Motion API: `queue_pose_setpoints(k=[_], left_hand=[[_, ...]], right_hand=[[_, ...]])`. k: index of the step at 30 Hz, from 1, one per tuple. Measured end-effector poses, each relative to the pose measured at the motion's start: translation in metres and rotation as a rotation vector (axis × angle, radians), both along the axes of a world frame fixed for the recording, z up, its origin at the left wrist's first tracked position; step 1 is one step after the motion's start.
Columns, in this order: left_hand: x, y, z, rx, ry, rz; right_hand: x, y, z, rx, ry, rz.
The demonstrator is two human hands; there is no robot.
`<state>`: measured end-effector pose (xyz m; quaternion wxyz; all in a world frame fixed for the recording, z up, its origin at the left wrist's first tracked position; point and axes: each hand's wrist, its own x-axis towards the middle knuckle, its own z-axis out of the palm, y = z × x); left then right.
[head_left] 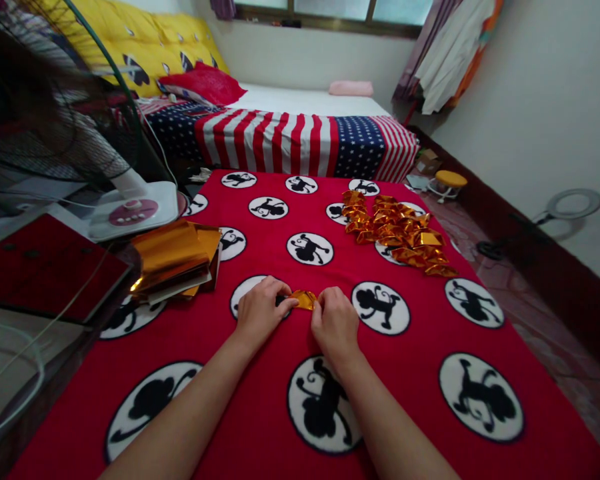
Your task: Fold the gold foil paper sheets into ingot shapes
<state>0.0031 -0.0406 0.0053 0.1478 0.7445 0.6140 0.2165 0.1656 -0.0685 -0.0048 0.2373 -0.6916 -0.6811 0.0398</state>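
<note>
Between my two hands is a small folded piece of gold foil paper, just above or on the red cloth. My left hand pinches its left end between thumb and fingers. At the right end, my right hand is closed on the same piece, its fingertips partly hidden. To the left lies a stack of flat gold foil sheets, some with pale undersides showing. Several folded gold foil pieces sit in rows at the far right of the cloth.
A red cloth with monkey prints covers the surface. On the left stand a fan and a dark red box with cables. Beyond is a bed; a yellow stool and a ring light are at the right.
</note>
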Motion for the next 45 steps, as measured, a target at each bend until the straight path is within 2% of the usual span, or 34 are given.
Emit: queue_pose_setpoints(k=[10,27,31,37,39,42,45], left_hand=[[-0.002,0.006,0.001,-0.071,-0.037,0.008],[0.009,0.018,0.014,-0.187,0.043,-0.030],[0.005,0.018,0.005,-0.157,-0.103,-0.055],[0.003,0.017,-0.010,-0.244,-0.564,-0.080],[0.006,0.016,-0.008,-0.270,-0.651,-0.100],[0.011,0.013,-0.001,-0.297,-0.674,-0.151],[0.013,0.010,0.003,-0.334,-0.778,-0.090]], right_hand=[[0.007,-0.001,-0.007,0.066,0.211,0.052],[0.003,-0.005,-0.006,0.071,0.301,0.040],[0.004,-0.005,-0.004,0.070,0.360,0.053],[0.004,-0.004,-0.003,0.066,0.404,0.064],[0.004,-0.004,-0.003,0.066,0.418,0.078],[0.004,-0.004,-0.004,0.072,0.480,0.107],[0.004,-0.005,-0.004,0.064,0.609,0.118]])
